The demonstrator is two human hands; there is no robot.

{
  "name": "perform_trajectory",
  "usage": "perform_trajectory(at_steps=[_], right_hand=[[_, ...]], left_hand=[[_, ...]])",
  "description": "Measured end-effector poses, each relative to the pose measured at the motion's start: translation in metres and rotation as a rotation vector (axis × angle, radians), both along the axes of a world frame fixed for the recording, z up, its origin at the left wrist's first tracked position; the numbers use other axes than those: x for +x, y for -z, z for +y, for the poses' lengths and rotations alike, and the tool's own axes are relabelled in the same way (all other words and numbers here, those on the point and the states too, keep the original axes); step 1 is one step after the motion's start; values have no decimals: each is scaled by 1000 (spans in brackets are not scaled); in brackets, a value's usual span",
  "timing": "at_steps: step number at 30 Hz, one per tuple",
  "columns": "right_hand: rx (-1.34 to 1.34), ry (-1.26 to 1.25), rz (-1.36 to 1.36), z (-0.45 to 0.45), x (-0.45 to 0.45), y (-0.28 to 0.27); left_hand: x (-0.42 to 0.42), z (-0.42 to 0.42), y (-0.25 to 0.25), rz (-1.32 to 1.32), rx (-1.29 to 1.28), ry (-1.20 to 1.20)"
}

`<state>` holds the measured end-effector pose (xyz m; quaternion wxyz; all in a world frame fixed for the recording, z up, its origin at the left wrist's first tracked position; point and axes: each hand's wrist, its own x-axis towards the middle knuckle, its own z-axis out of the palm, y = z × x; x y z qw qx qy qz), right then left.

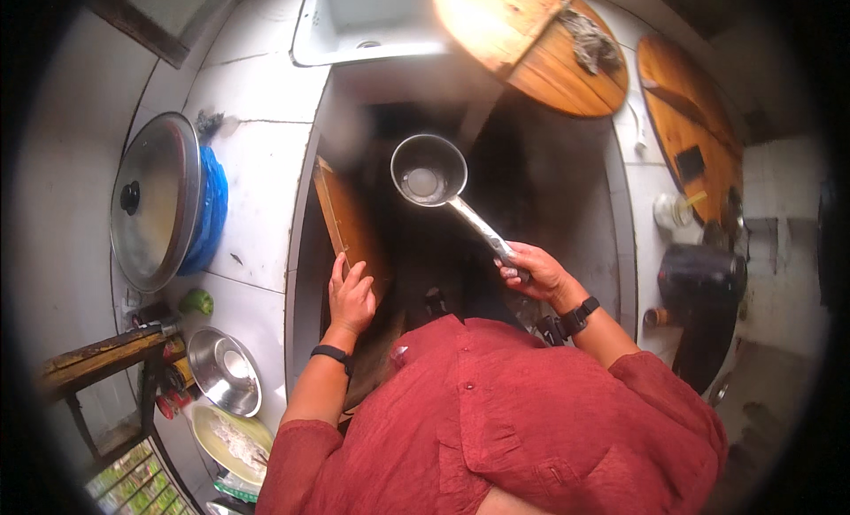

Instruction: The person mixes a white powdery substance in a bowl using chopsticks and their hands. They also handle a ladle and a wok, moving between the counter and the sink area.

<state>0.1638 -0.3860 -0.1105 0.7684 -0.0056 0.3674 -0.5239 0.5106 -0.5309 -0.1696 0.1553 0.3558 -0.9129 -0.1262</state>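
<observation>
My right hand point(536, 270) is closed around the handle of a metal dipper point(488, 231). The dipper's round cup faces up over the dark space between the counters, with a pale round patch at its bottom. My left hand point(350, 296) touches the upper edge of an orange wooden cabinet door point(342, 216), which stands out from the left counter. Some of its fingers are spread. Whether they grip the edge is hidden.
On the left white-tiled counter point(259, 183) are a glass-lidded pan point(156, 209), a green pepper point(196, 302), a steel bowl point(222, 375) and a yellowish bowl point(212, 435). Ahead are a sink point(398, 23) and a round wooden lid point(558, 70) with a cloth. Another wooden lid point(690, 116) leans right.
</observation>
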Motion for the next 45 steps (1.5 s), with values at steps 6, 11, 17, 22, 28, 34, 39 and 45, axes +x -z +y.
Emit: perform_trajectory(at_steps=[6,11,17,22,28,34,39,45], right_hand=[[-73,113,193,82,33,-51],[-106,235,316,156,48,-74],[-78,375,610,273,71,-80],[115,417,839,400,113,-57],[542,615,842,562,211,3],[1266,807,1079,677,344,72],[1404,1238,550,715,442,66],[1460,2013,597,683,527,72]], left_hand=[[-19,13,13,80,-75,-5],[-26,24,12,12,-189,7],[-20,8,30,48,-264,197],[-20,26,24,-583,-263,37],[-91,147,50,-591,-108,412],[-210,310,122,-601,366,900],[-265,508,115,-842,279,1347],[-277,726,122,-1067,110,1863]])
